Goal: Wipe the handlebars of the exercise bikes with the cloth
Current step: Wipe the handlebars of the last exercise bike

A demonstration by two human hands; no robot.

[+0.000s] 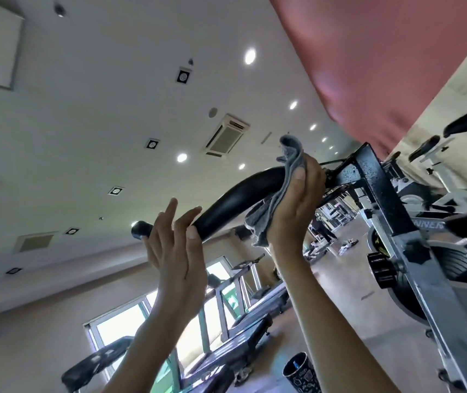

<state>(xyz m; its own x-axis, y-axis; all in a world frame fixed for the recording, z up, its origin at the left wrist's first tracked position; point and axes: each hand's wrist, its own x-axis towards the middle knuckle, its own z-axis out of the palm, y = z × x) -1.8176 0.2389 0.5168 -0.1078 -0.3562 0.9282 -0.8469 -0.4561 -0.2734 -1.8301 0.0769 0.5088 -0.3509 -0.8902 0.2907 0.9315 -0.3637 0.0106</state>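
Note:
The view is tilted and looks up from below. A curved black handlebar [235,199] of an exercise bike [413,251] runs from its rounded end at centre left up to the bike's black bracket at right. My right hand [297,208] presses a grey cloth [280,199] against the bar near the bracket, the cloth draped over the bar with its ends hanging loose. My left hand [175,245] is on the bar near its free end, thumb under the bar and fingers spread upward, not wrapped around it.
The bike's silver frame with black adjustment knobs [382,270] fills the right side. More bikes [436,154] stand behind. Treadmills [241,316] line the windows below. A dark patterned cup [300,373] sits at the bottom. A red panel [382,52] spans the top right.

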